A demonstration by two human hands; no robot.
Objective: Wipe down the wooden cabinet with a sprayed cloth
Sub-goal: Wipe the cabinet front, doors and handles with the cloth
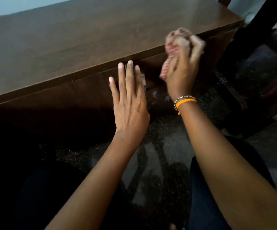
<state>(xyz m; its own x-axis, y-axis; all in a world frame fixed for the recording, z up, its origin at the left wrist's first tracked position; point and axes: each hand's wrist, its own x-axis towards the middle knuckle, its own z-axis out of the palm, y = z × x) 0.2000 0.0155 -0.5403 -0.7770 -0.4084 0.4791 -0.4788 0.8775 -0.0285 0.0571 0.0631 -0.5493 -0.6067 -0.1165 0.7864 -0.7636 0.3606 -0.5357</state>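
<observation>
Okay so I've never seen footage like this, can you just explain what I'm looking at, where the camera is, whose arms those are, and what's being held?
There is only one picture, taken by a wide-angle camera worn on a person's head and looking down, so the two arms reaching in from the bottom belong to the wearer. No machine is involved.

In front is a brown wooden cabinet, seen from above, with its top and front edge showing. The right hand, which wears an orange wristband, grips a bunched red-and-white cloth at the cabinet's front edge. It is blurred, which suggests wiping motion.

The left hand holds nothing; its fingers are straight, over the cabinet's front near a small metal fitting. Whether they touch the wood is unclear. Below is a dark speckled floor.
</observation>
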